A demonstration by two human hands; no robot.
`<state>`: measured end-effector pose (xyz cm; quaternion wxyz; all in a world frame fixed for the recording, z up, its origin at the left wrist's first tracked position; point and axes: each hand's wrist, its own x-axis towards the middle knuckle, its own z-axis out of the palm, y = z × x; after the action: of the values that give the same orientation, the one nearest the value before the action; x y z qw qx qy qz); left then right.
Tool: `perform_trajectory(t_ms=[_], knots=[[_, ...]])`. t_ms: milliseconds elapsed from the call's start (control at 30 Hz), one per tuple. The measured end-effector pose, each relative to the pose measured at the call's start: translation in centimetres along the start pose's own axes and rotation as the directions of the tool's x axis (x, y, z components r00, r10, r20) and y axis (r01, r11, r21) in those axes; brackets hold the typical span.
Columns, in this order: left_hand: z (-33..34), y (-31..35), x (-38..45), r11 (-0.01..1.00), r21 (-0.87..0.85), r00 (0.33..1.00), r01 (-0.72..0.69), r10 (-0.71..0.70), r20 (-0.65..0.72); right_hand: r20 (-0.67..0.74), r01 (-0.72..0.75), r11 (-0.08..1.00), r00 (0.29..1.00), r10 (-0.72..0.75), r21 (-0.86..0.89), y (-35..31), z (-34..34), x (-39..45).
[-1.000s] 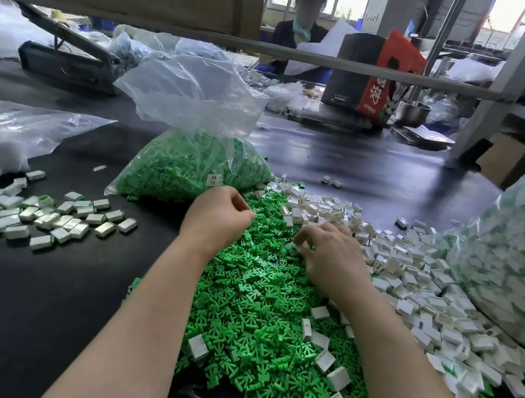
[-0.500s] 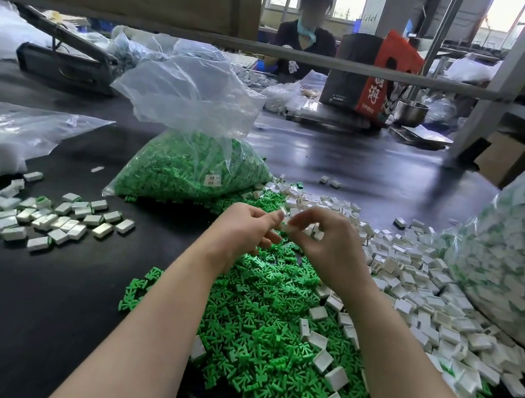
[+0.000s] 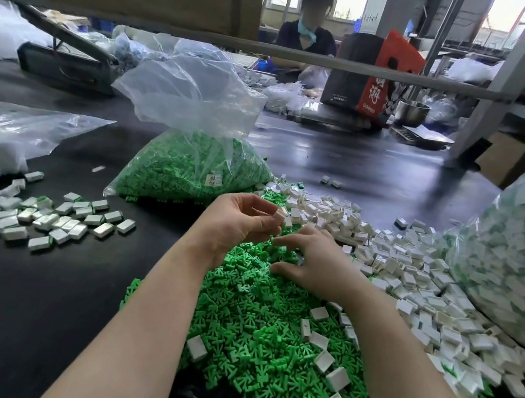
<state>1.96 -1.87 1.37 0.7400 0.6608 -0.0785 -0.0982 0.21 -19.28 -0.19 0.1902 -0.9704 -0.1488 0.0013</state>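
Assembly run: small green plastic inserts (image 3: pixel 251 327) are going into small white rectangular plastic shells (image 3: pixel 392 260).

Left hand (image 3: pixel 239 229) is hovering just above the heap with its grip closed and fingers curled. It looks to be pinching one white shell (image 3: pixel 281 213) at the fingertips, but that's partly hidden, so I'm not certain. Right hand (image 3: pixel 316 265) is sitting at 3 o'clock of the left with its grip loose, fingers spread and touching the green inserts. Nothing is plainly pinched; I'm reading it as fishing for the next insert.

Stock: inserts are lying in a loose heap under both hands and running down to 6 o'clock. More are sitting in the clear plastic bag (image 3: pixel 190 166) at 11 o'clock. Loose shells are piling up from 12 to 4 o'clock, with a few scattered on the green heap.

Done: a small batch of mated white-and-green pieces (image 3: pixel 44 222) is sitting at 9 o'clock on the black table (image 3: pixel 12 314), well apart from the hands. The big clear sack (image 3: pixel 517 273) at 3 o'clock is holding white pieces with green showing, probably finished too.

Left: judging by the loose heaps, a lot of parts are waiting. I'm calling it mid-run, with the current piece not yet mated.
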Motion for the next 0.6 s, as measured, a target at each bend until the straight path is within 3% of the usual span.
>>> perform_trajectory(t_ms=[233, 367, 467, 600], knots=[[-0.1, 0.2, 0.0, 1.0, -0.03, 1.0, -0.009, 0.009, -0.005, -0.072, 0.016, 1.0, 0.997, -0.015, 0.007, -0.2, 0.2, 0.2], [-0.5, 0.2, -0.1, 0.999, -0.033, 0.999, -0.006, 0.005, -0.036, -0.178, 0.026, 0.955, 0.984, 0.029, 0.296, -0.1, -0.1, -0.1], [-0.7, 0.3, 0.0, 0.998, -0.067, 0.998, -0.001, -0.003, -0.063, -0.261, 0.052, 0.829, 0.958, 0.115, 0.556, -0.2, -0.8, -0.2], [-0.6, 0.3, 0.1, 0.999, -0.053, 0.998, 0.0, -0.004, -0.07, -0.276, 0.135, 0.528, 0.94, 0.199, 0.839, -0.4, -1.4, -0.6]])
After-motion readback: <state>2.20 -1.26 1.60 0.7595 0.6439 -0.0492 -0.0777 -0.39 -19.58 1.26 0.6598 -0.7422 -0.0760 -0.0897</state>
